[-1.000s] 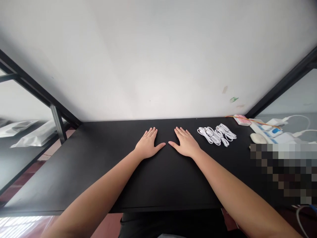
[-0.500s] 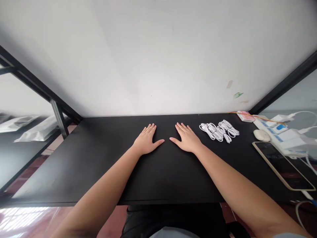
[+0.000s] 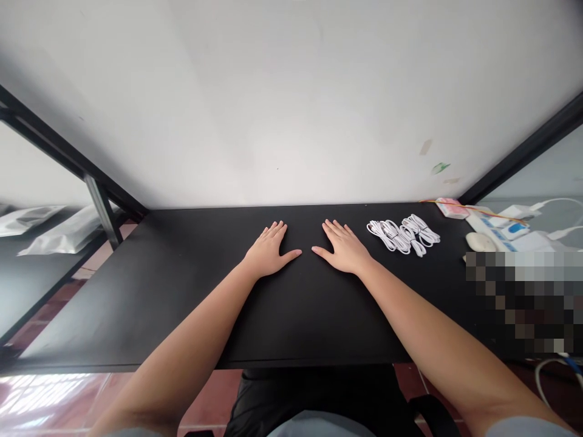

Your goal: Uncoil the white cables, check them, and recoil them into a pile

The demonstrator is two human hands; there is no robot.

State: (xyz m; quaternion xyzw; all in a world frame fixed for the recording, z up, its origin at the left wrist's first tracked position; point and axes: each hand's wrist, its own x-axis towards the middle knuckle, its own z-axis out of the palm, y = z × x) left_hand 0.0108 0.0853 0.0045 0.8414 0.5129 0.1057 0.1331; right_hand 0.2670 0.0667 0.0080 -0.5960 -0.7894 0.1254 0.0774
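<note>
My left hand (image 3: 268, 250) lies palm down on the black tabletop (image 3: 291, 315), its thumb pointing to the right. Opposite it, my right hand (image 3: 344, 247) rests flat in the same way, thumb pointing left. A small gap separates the two thumbs, and neither hand holds anything. To the right of my right hand, without touching it, are bundles of coiled white cable (image 3: 389, 235), each tied with a dark band.
A power strip with white chargers (image 3: 514, 227) lines the right edge. Near it sit a rounded white case (image 3: 481, 242) and a pink-and-white box (image 3: 452, 208). Pixelation hides the area below. Clear plastic bags (image 3: 68, 230) lie on another surface at left, past a black frame (image 3: 104, 209).
Both hands keep their place on the tabletop. The view has tilted slightly, so the table appears a little higher. The phone at right is now covered by pixelation.
</note>
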